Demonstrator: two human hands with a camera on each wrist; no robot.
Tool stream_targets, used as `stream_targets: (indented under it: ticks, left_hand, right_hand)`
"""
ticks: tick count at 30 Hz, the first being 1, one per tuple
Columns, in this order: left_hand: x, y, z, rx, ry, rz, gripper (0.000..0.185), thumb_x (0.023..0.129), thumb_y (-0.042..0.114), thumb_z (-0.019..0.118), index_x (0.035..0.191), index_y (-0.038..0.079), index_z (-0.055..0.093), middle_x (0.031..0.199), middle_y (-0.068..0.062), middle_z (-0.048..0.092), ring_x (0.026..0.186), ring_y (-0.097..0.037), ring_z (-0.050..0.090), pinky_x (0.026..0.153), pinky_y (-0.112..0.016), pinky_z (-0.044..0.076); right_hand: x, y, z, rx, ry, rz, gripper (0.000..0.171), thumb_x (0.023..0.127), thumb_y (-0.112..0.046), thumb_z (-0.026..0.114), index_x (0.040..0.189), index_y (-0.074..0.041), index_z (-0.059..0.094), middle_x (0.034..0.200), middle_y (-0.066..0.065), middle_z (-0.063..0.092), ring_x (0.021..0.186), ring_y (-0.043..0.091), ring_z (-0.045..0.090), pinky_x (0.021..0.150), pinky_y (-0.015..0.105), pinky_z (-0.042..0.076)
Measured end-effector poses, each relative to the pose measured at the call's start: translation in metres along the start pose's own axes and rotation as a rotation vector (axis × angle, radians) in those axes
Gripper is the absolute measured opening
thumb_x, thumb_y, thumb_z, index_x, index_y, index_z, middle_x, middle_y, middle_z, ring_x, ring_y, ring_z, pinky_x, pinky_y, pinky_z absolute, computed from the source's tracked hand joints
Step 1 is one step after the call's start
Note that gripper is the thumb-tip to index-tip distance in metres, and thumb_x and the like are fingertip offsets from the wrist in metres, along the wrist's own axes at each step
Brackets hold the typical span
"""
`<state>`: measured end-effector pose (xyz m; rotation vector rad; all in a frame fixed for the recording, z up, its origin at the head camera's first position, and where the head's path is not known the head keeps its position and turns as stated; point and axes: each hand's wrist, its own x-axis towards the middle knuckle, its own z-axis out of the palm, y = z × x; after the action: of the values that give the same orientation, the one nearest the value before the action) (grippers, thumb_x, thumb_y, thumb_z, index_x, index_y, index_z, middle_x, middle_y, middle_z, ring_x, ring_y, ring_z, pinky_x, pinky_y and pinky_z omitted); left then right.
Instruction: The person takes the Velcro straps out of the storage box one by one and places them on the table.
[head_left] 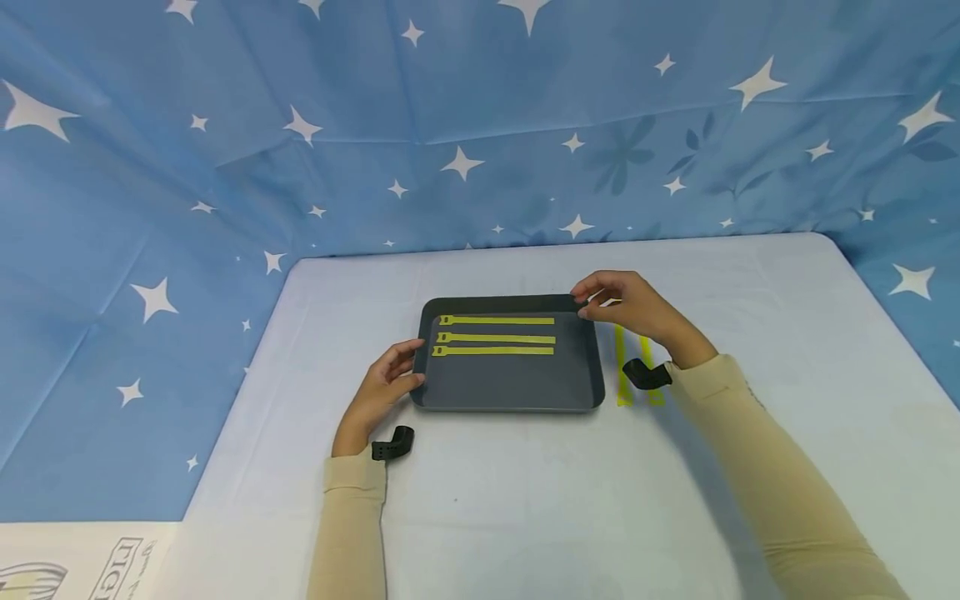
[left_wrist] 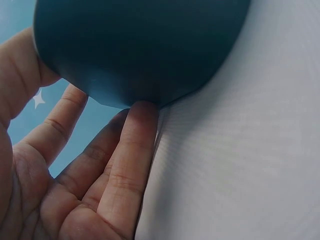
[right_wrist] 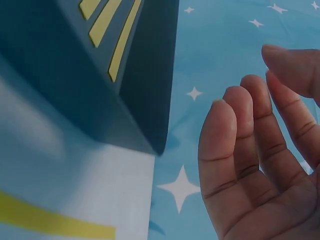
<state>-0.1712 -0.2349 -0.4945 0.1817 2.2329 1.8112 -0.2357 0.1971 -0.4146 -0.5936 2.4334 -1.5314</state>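
Tray [head_left: 517, 387]: three yellow straps [head_left: 497, 336] inside
Left hand [head_left: 384, 385]: my relaxed fingers touch its near-left corner
Right hand [head_left: 628, 305]: fingers apart by its far-right corner; grip unclear

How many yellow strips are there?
5. Three yellow strips lie side by side in the dark tray. Two more strips lie on the table right of the tray, partly hidden by the right hand.

Three straps [head_left: 497, 335] lie in the tray [head_left: 517, 387]; two straps [head_left: 633, 367] lie right of it.
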Motion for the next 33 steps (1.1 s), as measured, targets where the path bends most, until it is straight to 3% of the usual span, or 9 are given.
stream_targets:
  ticks: [8, 16, 22, 33]
  left_hand:
    - [0.001, -0.002, 0.001, -0.009, -0.009, 0.016, 0.062, 0.103, 0.002, 0.065, 0.162, 0.002, 0.045, 0.162, -0.024, 0.047, 0.148, -0.043, 0.047, 0.099, -0.022, 0.05]
    - [0.001, -0.002, 0.0, -0.006, 0.001, 0.013, 0.062, 0.102, 0.001, 0.065, 0.161, 0.002, 0.046, 0.162, -0.024, 0.047, 0.148, -0.042, 0.047, 0.102, -0.025, 0.05]
    - [0.002, -0.001, 0.0, -0.001, 0.007, 0.012, 0.061, 0.103, 0.002, 0.065, 0.161, 0.002, 0.047, 0.163, -0.022, 0.047, 0.149, -0.04, 0.047, 0.105, -0.028, 0.049]
    - [0.002, 0.0, -0.001, -0.002, 0.017, -0.003, 0.061, 0.102, 0.002, 0.066, 0.16, 0.002, 0.048, 0.162, -0.021, 0.048, 0.148, -0.039, 0.048, 0.106, -0.031, 0.049]
  right_hand:
    - [0.015, -0.001, 0.017, 0.029, -0.059, 0.0, 0.029, 0.101, 0.003, 0.07, 0.129, 0.012, 0.067, 0.129, 0.031, 0.066, 0.103, 0.023, 0.068, 0.087, 0.03, 0.056]
    - [0.03, 0.0, 0.034, 0.064, -0.125, -0.021, 0.033, 0.1, 0.005, 0.07, 0.131, 0.015, 0.065, 0.127, 0.034, 0.065, 0.098, 0.018, 0.069, 0.087, 0.03, 0.056]
    - [0.04, 0.002, 0.045, 0.073, -0.173, -0.011, 0.034, 0.099, 0.005, 0.072, 0.131, 0.016, 0.065, 0.129, 0.033, 0.066, 0.106, 0.031, 0.07, 0.091, 0.031, 0.056]
    - [0.053, 0.0, 0.066, 0.035, -0.291, -0.012, 0.032, 0.1, 0.006, 0.069, 0.13, 0.017, 0.064, 0.127, 0.033, 0.067, 0.11, 0.044, 0.07, 0.094, 0.049, 0.059]
